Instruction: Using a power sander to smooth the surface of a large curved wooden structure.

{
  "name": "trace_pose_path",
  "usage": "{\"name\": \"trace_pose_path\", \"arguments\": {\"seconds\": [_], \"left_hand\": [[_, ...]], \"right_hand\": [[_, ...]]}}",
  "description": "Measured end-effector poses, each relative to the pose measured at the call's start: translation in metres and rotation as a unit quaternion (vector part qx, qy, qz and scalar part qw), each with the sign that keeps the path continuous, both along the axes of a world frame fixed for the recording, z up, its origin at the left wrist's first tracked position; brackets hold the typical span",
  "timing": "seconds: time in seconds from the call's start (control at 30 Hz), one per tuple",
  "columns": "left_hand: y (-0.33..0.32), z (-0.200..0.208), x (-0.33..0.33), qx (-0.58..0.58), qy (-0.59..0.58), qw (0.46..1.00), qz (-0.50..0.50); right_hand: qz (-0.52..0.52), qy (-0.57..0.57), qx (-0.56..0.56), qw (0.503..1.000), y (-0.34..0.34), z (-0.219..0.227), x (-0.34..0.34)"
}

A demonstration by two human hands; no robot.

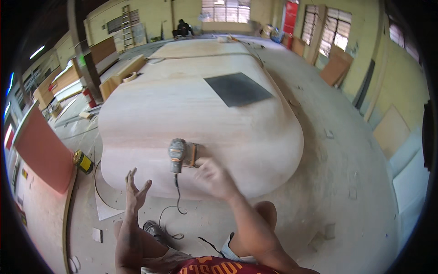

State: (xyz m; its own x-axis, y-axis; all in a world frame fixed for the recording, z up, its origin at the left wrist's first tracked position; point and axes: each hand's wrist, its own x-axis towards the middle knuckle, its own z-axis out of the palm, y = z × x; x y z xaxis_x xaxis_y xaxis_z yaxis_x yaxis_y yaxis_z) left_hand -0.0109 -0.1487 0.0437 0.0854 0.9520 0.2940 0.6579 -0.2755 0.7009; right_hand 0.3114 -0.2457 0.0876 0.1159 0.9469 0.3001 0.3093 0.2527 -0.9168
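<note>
A grey and orange electric sander [177, 153] lies on its side on the near end of a large, pale, round-cornered shell [137, 118]. Its black cord [178, 192] hangs over the shell's edge and loops on the floor. My left hand [136, 192] is raised in front of the shell's near edge, left of the sander, with fingers apart and nothing in them. Close to the sander's right side is my right hand [214, 177]. Motion blurs its fingers, and I cannot tell whether they touch the tool. A dark sheet of sandpaper [238, 89] lies flat farther back on the shell.
A yellow and black can [83, 161] and a curved pink panel [48, 148] stand left. A tape roll [130, 77] is at the shell's left side, near a red fire extinguisher [89, 97]. Boards [336, 66] lean on the right wall. A person [183, 29] is low at the back.
</note>
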Motion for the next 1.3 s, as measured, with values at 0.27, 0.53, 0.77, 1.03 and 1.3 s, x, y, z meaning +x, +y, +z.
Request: {"name": "trace_pose_path", "arguments": {"seconds": [0.27, 0.53, 0.77, 1.03, 1.3], "left_hand": [[-0.005, -0.004, -0.015, 0.025, -0.073, 0.997, 0.015], [0.002, 0.018, -0.017, 0.011, -0.103, 0.995, -0.017], [0.035, -0.014, -0.02, 0.058, -0.14, 0.987, -0.045], [0.037, -0.016, -0.024, 0.068, -0.113, 0.989, -0.063], [0.088, 0.038, -0.06, 0.093, -0.106, 0.986, -0.087]], "right_hand": [[-0.186, 0.441, -0.121, 0.869, 0.12, 0.042, 0.117], [-0.215, 0.26, -0.181, 0.924, 0.185, 0.026, 0.221], [-0.261, 0.311, 0.037, 0.913, 0.135, 0.068, 0.199], [-0.575, -0.119, 0.255, 0.768, -0.191, 0.179, 0.297], [-0.749, -0.256, 0.38, 0.478, -0.366, 0.222, 0.263]]}}
